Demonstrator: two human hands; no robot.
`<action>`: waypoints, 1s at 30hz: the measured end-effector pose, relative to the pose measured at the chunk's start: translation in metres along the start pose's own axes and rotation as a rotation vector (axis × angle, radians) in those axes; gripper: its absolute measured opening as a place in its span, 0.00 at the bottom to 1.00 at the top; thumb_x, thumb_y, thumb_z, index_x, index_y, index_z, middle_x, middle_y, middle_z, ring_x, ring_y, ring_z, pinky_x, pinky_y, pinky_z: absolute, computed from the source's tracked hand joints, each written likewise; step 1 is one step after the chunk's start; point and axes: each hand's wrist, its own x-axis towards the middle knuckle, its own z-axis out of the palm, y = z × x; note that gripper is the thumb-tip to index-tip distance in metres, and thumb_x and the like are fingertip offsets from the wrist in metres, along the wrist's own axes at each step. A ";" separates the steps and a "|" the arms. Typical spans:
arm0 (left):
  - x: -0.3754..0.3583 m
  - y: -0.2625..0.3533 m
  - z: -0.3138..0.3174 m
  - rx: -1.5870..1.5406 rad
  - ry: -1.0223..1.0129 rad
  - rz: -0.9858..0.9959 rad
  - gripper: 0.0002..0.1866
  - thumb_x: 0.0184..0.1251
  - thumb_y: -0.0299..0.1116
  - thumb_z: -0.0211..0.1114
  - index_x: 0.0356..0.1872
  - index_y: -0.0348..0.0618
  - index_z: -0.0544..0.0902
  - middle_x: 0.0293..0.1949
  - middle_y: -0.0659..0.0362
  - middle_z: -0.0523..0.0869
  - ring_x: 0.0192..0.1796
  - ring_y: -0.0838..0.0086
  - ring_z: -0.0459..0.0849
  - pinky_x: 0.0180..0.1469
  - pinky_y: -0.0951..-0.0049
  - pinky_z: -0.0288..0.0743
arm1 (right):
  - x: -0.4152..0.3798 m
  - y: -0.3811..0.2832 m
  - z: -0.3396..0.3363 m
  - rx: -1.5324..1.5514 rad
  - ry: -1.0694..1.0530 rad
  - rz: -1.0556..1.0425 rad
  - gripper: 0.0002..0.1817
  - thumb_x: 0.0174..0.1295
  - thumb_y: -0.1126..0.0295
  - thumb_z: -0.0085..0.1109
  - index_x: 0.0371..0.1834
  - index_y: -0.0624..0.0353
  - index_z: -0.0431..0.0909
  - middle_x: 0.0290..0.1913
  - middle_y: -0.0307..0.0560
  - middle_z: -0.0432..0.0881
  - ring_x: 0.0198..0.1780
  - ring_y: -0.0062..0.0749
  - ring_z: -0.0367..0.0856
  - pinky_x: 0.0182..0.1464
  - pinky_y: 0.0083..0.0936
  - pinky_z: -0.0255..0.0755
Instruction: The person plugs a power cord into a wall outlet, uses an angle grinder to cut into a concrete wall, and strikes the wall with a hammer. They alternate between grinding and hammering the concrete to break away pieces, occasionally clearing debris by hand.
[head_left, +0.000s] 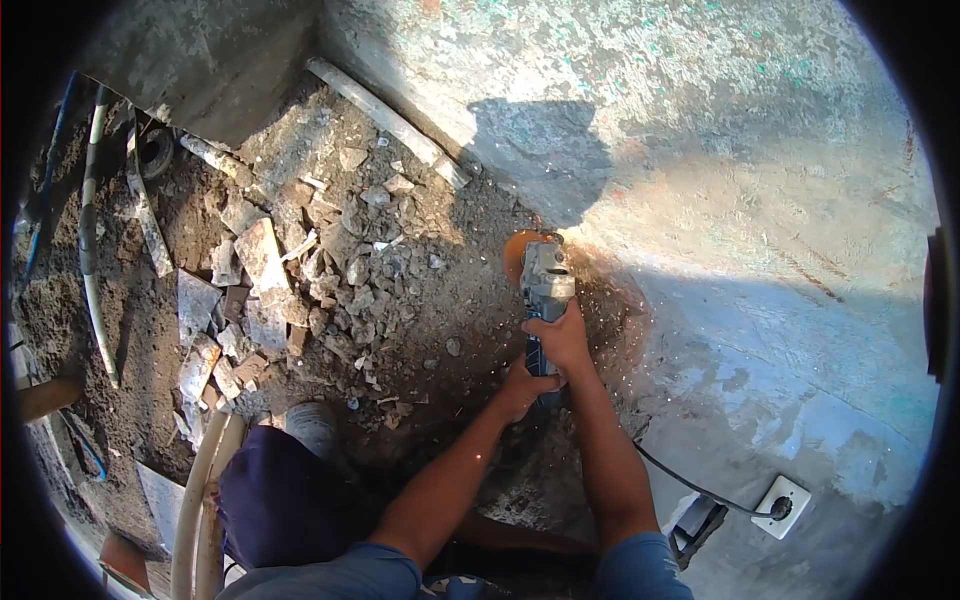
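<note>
An angle grinder (545, 290) points away from me, low beside the painted wall. Its disc (516, 255) shows as an orange round at the head's left side, and sparks scatter around the head and down to the right. My right hand (560, 338) is wrapped round the grinder's body behind the metal head. Closer to me, my left hand (524, 390) grips the rear part of the grinder. Where the disc meets the work is hard to make out.
Broken masonry (265, 260) and rubble cover the dirt floor on the left. A pale pipe (390, 120) lies along the wall's foot. A black cable (690, 483) runs to a white wall socket (783, 507). Thin pipes (90, 240) stand at far left. My knee (275, 490) is bent below.
</note>
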 end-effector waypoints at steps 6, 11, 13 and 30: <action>-0.002 0.003 -0.001 -0.016 0.002 -0.001 0.26 0.49 0.21 0.70 0.53 0.41 0.73 0.44 0.60 0.82 0.45 0.73 0.83 0.50 0.69 0.77 | 0.002 0.005 0.003 0.068 0.018 -0.059 0.30 0.42 0.73 0.70 0.51 0.67 0.69 0.39 0.48 0.80 0.40 0.30 0.79 0.43 0.27 0.74; 0.001 0.005 -0.005 -0.002 0.025 0.011 0.27 0.49 0.21 0.70 0.53 0.40 0.72 0.44 0.60 0.82 0.45 0.73 0.83 0.50 0.69 0.77 | 0.001 -0.009 0.007 -0.017 0.029 -0.082 0.29 0.41 0.71 0.71 0.48 0.67 0.71 0.40 0.49 0.81 0.40 0.31 0.80 0.45 0.28 0.74; -0.002 0.011 -0.002 -0.036 0.002 0.008 0.27 0.49 0.21 0.70 0.53 0.40 0.72 0.44 0.59 0.82 0.45 0.73 0.83 0.50 0.69 0.77 | -0.004 -0.016 0.006 -0.003 0.025 -0.065 0.29 0.42 0.70 0.71 0.48 0.67 0.70 0.39 0.53 0.82 0.40 0.36 0.81 0.44 0.30 0.75; -0.001 0.003 -0.002 -0.020 -0.024 -0.015 0.27 0.50 0.21 0.70 0.54 0.40 0.73 0.45 0.59 0.82 0.45 0.73 0.83 0.50 0.69 0.76 | 0.007 0.014 0.005 0.040 0.023 -0.078 0.29 0.44 0.75 0.68 0.52 0.68 0.69 0.40 0.48 0.81 0.39 0.31 0.80 0.42 0.28 0.75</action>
